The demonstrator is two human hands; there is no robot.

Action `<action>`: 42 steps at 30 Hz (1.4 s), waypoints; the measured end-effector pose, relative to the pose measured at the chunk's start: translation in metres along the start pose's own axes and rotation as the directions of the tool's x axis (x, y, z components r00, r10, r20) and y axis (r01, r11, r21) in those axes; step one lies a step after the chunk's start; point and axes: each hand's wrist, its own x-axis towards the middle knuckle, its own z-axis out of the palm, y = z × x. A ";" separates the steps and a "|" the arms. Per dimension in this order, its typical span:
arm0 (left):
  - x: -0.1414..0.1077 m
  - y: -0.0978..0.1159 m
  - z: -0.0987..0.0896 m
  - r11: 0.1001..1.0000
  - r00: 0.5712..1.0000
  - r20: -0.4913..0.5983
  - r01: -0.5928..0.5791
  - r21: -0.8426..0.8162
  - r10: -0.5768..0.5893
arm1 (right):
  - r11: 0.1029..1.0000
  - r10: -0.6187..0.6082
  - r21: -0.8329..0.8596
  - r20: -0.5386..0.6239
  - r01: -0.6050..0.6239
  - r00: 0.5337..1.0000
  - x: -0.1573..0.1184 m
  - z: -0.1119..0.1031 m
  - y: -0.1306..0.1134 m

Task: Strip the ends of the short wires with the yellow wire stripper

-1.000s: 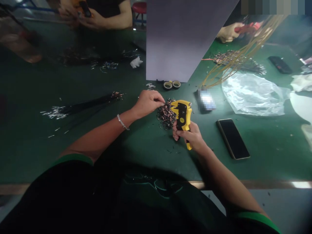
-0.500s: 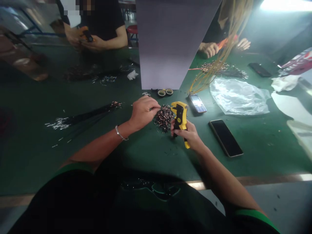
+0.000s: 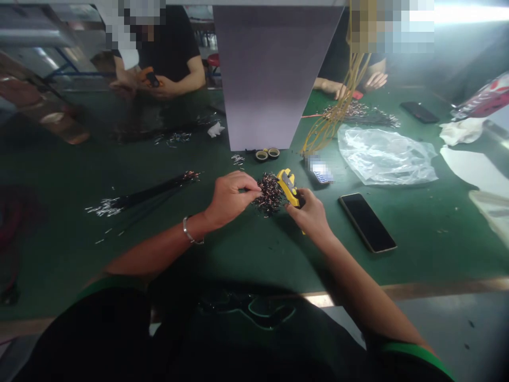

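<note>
A pile of short dark and copper-coloured wire pieces lies between my hands on the green table. My left hand is at the pile's left edge, thumb and forefinger pinched; whatever is between the fingertips is too small to make out. In my right hand is a yellow and black wire stripper, its head tilted up and left over the pile's right side. To the left lies a bundle of black wires with silvery ends at the left and copper ends at the right.
Two tape rolls lie beyond the pile near a grey panel. On the right are a keypad phone, a black smartphone and a clear plastic bag. Yellow wires hang down. Two people work opposite.
My left hand has moved slightly down, its fingers still pinched. The wire stripper has turned, its head now leaning further left over the pile. The view has shifted a little.
</note>
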 end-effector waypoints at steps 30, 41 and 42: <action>-0.049 -0.004 -0.012 0.982 0.987 0.001 -0.159 0.104 0.159 | 0.827 -0.310 0.555 0.317 0.090 0.896 -0.032 0.000 -0.058; -0.051 -0.004 -0.014 0.951 0.975 0.098 -0.218 0.219 0.201 | 0.864 -0.331 0.481 0.326 0.145 0.886 -0.033 0.003 -0.058; -0.051 -0.004 -0.014 0.951 0.978 0.126 -0.192 0.244 0.166 | 0.871 -0.354 0.447 0.287 0.202 0.890 -0.033 0.003 -0.057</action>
